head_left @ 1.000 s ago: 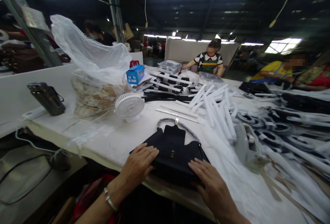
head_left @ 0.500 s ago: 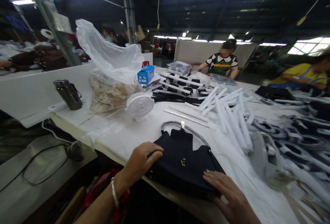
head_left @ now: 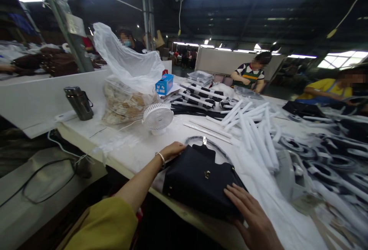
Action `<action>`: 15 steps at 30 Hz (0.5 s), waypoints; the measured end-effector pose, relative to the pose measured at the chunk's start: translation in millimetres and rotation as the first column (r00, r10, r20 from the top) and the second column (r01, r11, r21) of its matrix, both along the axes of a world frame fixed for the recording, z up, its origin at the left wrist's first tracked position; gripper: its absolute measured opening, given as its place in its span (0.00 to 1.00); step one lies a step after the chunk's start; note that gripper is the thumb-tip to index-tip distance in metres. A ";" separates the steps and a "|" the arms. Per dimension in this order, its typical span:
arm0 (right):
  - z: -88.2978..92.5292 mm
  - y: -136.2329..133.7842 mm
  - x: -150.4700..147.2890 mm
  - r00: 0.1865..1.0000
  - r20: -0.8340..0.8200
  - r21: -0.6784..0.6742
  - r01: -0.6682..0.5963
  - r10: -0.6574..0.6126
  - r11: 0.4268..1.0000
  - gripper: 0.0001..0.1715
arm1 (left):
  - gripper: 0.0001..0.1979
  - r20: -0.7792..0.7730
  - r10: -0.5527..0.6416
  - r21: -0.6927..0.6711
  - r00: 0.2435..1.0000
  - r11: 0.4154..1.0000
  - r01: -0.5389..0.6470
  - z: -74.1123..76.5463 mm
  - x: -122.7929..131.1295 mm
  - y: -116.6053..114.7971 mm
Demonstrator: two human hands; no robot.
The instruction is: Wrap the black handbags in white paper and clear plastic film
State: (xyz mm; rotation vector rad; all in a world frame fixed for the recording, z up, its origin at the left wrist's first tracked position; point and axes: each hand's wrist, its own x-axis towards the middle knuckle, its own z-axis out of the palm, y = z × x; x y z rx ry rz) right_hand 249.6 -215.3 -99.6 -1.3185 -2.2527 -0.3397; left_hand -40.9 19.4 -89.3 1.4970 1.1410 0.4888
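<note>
A black handbag [head_left: 198,177] lies at the table's near edge, its bottom towards me. It has a gold-coloured clasp on the front, a flap tab with a metal plate stretched out at the far side, and a wrapped handle [head_left: 220,148] curving behind. My left hand [head_left: 173,150] is closed at the bag's far left corner; its fingertips are partly hidden. My right hand [head_left: 251,209] grips the near right corner, fingers stretched along the front and thumb down by the base.
A white fan [head_left: 158,117], a plastic bag of brown pieces [head_left: 123,102], a blue box [head_left: 164,84] and a dark flask [head_left: 79,103] stand beyond. White foam tubes [head_left: 255,127] and a tape dispenser [head_left: 293,181] lie on the right. Co-workers sit across the table.
My left hand has moved from the bag's left side away from me to its far left corner. The bag has tipped so more of its base shows. My right hand stays at its corner.
</note>
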 end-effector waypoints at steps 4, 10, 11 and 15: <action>-2.2 6.7 4.2 0.992 0.124 0.144 -0.037 0.019 0.989 0.27 | 0.28 0.311 0.021 -0.074 0.950 0.997 0.002 14.2 2.2 -13.9; -12.7 17.6 10.5 0.990 0.138 0.233 0.004 -0.038 0.972 0.26 | 0.27 0.547 0.090 -0.065 0.832 0.996 -0.065 35.9 9.0 -29.7; -15.5 19.0 10.7 0.991 0.122 0.247 0.019 -0.051 0.969 0.25 | 0.27 0.575 0.103 -0.048 0.812 0.995 -0.093 40.5 10.7 -32.9; -19.1 28.6 10.7 0.990 0.040 0.279 0.120 -0.136 0.953 0.23 | 0.21 0.654 0.080 0.107 0.752 0.975 -0.196 73.0 16.7 -53.2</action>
